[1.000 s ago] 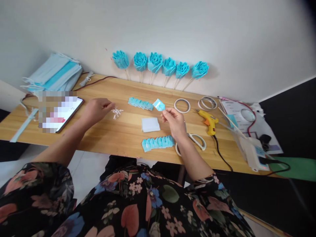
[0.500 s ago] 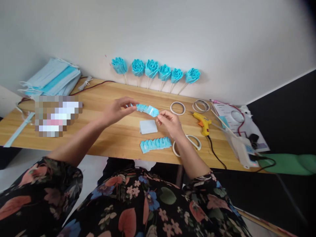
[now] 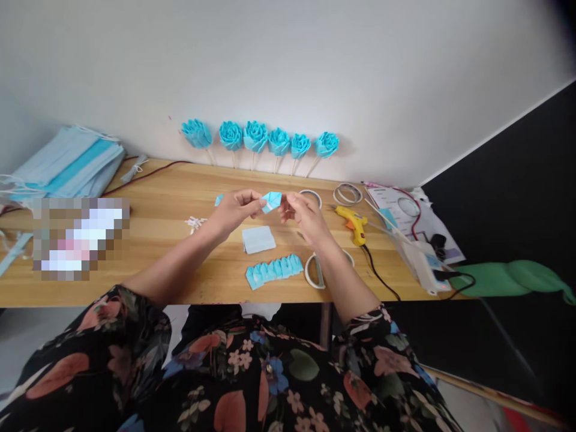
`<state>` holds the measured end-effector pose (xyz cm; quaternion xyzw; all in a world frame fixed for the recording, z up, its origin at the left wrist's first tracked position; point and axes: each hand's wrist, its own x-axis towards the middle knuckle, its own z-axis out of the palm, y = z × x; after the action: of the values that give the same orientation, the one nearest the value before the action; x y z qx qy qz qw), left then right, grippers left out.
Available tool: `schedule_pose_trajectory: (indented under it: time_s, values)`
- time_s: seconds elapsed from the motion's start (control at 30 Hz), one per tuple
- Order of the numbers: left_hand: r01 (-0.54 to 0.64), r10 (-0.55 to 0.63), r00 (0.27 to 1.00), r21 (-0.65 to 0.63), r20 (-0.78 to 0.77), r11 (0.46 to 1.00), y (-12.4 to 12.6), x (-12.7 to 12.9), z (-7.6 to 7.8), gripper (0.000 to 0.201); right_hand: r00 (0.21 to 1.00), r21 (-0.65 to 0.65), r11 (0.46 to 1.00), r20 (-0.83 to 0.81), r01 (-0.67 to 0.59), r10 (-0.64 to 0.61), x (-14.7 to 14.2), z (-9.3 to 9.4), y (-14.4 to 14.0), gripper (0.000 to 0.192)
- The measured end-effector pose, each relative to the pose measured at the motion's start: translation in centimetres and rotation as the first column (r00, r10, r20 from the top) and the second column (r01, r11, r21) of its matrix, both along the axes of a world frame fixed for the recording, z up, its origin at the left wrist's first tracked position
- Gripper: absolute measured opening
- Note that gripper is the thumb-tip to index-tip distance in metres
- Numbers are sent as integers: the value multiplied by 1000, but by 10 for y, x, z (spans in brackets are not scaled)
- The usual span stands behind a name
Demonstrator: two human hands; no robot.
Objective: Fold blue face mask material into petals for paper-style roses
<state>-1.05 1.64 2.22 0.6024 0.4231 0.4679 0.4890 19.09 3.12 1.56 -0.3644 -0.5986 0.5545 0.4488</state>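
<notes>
Blue folded piece (image 3: 272,201) sits pinched between both hands, held up above the wooden table (image 3: 180,252) approx at its middle. Change vs 1 s ago: then only the right hand held it, w/ the left hand down by the small white bits; half a sec ago the left had come over and the two hands had a longer pleated strip stretched between them. Now the hands are close together and the strip between them looks bunched short, so my read is the pleats are being gathered or rolled up, early stage, prob toward a shape like the finished ones at the wall.

L to R: stack of blue face masks (image 3: 63,168) far left, a blurred-out flat item below it, white bits (image 3: 194,223) on the wood. Left hand (image 3: 236,210) closed, thumb + fingers nipping the piece's left end. Below the hands: a pale folded pad (image 3: 258,239) and a second pleated strip (image 3: 274,269) near the front edge. Right hand (image 3: 303,216) closed too, fingertips on the piece's right end. Scissors (image 3: 317,270) just by the right wrist, tape rings (image 3: 347,194), yellow glue gun (image 3: 352,221), power strip (image 3: 423,264). Six blue roses (image 3: 256,137) on sticks lean on the wall behind.

Writing/brands: none legible; the printed sheet at far right is too small to read.
</notes>
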Motion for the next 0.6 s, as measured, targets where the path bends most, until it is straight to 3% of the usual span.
schedule_pose_trajectory:
  time_s: [0.13,0.27,0.6]
  values:
    - [-80,82,994,-25,70,996,-2,4,-11,29,993,24,999,108,-46,43,-8,-10,0,40]
    - [-117,119,991,-44,58,992,-6,6,-18,33,985,61,998,171,-16,5,-10,-17,0,36]
    - [-141,143,988,-51,52,989,-9,8,-22,30,973,86,996,230,-27,6,-7,-17,-4,31]
